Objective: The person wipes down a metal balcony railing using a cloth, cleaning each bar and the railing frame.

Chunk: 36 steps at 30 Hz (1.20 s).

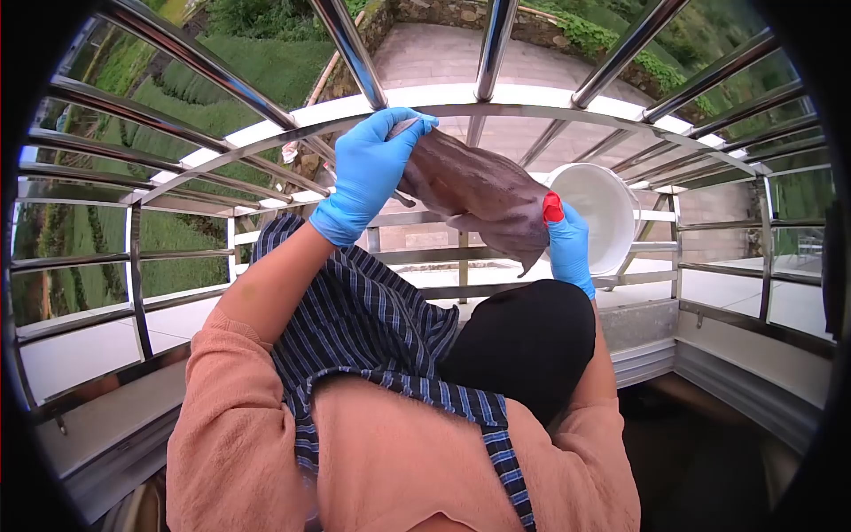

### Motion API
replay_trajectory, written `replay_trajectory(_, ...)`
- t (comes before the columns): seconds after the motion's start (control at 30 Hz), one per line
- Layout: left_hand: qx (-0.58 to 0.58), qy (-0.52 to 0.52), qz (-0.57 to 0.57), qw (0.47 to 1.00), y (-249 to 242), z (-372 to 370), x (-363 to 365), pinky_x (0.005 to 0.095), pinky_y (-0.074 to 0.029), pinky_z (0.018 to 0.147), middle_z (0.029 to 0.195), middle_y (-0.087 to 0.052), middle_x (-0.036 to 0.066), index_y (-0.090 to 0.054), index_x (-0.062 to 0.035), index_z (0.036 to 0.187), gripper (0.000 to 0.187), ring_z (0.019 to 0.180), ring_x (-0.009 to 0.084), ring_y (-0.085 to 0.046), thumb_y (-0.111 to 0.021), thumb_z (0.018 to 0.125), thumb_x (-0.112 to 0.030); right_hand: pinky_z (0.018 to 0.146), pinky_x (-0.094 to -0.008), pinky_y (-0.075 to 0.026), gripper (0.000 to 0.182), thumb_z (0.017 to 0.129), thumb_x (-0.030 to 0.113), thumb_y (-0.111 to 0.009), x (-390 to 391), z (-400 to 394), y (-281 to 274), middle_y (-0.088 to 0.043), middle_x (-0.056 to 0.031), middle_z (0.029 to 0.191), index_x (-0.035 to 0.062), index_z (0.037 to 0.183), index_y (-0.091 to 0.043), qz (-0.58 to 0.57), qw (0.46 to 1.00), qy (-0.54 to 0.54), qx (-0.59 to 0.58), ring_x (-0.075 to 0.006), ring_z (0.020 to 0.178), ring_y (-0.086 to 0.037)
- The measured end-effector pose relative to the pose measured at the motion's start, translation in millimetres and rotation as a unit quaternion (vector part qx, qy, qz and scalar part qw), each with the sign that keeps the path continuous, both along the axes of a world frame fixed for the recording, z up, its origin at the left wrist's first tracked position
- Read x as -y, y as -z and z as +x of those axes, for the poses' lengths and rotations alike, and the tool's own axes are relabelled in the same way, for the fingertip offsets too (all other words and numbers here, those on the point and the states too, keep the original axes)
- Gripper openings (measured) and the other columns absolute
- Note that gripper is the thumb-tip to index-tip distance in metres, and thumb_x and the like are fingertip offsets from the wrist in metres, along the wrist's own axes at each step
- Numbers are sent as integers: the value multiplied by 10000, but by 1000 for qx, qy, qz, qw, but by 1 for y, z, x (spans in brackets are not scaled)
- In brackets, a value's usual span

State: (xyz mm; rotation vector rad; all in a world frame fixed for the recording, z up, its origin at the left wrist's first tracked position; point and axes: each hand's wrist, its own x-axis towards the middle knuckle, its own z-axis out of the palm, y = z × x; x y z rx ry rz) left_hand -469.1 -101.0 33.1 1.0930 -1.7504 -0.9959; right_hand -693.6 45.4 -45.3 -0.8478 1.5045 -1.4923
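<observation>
A limp, wet-looking brown-grey cloth (479, 188) is stretched between my two hands, in front of the metal railing. My left hand (377, 168), in a blue glove, pinches its upper left end. At its right end my right hand (568, 244), also gloved in blue, is closed on a small red object (553, 207) that touches the cloth. What the red object is cannot be made out. A pointed corner of the cloth hangs down beside my right hand. Just behind that hand is a white bucket (603, 217).
Shiny metal bars (496, 49) and a white curved rail (443, 96) enclose the space in front and at both sides. My knee in black (523, 346) and a striped apron (355, 310) lie below the hands. Beyond the bars are paving and greenery.
</observation>
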Motion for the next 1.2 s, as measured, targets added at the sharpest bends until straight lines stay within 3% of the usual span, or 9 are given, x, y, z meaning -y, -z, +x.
replay_trajectory(0.27, 7, 16, 192, 981, 17, 53, -3, 235, -458, 807, 940, -661, 35, -649, 15, 1020, 266, 863, 92, -577, -577, 907, -215, 548, -265, -387, 361, 904, 327, -570, 132, -6, -123, -488, -24, 604, -16, 791, -591, -64, 943, 23, -325, -105, 568, -425)
replay_trajectory(0.3, 38, 19, 185, 982, 19, 52, -3, 237, -459, 798, 931, -659, 34, -651, 14, 1024, 273, 859, 93, -577, -583, 903, -221, 580, -329, -445, 343, 903, 329, -537, 161, -17, -113, -597, -106, 667, 7, 822, -621, -151, 831, -10, -535, -237, 581, -549)
replay_trajectory(0.33, 29, 40, 148, 988, 25, 49, -1, 244, -462, 771, 890, -658, 40, -652, 7, 1036, 300, 821, 93, -575, -588, 897, -250, 602, -318, -434, 318, 901, 308, -537, 191, -22, -98, -580, -120, 666, 15, 811, -619, -190, 595, 12, -781, -223, 608, -545)
replay_trajectory(0.37, 26, 51, 149, 987, 24, 43, -1, 258, -469, 762, 885, -666, 60, -654, -4, 1030, 303, 808, 112, -591, -587, 892, -264, 694, -399, -462, 425, 866, 421, -512, 199, 5, -107, -629, -186, 795, 16, 831, -635, 9, 767, 33, -640, -380, 758, -585)
replay_trajectory(0.43, 24, 71, 152, 986, 19, 31, 1, 284, -483, 744, 874, -680, 102, -658, -25, 1017, 309, 784, 149, -624, -585, 881, -292, 781, -444, -451, 521, 842, 511, -479, 259, -32, -60, -634, -212, 877, 18, 831, -648, 66, 825, -59, -559, -427, 866, -577)
replay_trajectory(0.83, 93, 183, 151, 967, 43, -5, 11, 328, -486, 707, 822, -663, 116, -669, -91, 1001, 350, 729, 260, -625, -533, 898, -397, 809, -461, -473, 544, 894, 520, -377, 273, -22, -77, -649, -194, 943, 70, 885, -682, 112, 701, -26, -704, -386, 922, -609)
replay_trajectory(1.03, 171, 177, 189, 951, 40, 19, -5, 305, -475, 665, 768, -655, 92, -666, -82, 997, 341, 662, 157, -592, -585, 880, -391, 745, -455, -492, 568, 885, 561, -379, 242, -8, -88, -655, -187, 839, 82, 853, -682, 63, 746, -12, -663, -384, 849, -627)
replay_trajectory(1.1, 132, 185, 140, 964, 49, 29, -10, 295, -468, 654, 756, -645, 93, -665, -72, 995, 313, 644, 145, -565, -589, 887, -355, 654, -390, -531, 219, 823, 200, -501, 214, 13, -119, -685, -120, 843, 106, 848, -696, 96, 722, 16, -685, -314, 783, -670)
replay_trajectory(1.2, 150, 189, 155, 958, 63, 44, -12, 291, -467, 651, 755, -643, 107, -664, -54, 986, 302, 647, 139, -565, -602, 882, -331, 600, -395, -512, 223, 836, 251, -508, 199, 12, -101, -663, -113, 760, 125, 754, -672, -45, 718, 90, -689, -287, 686, -656)
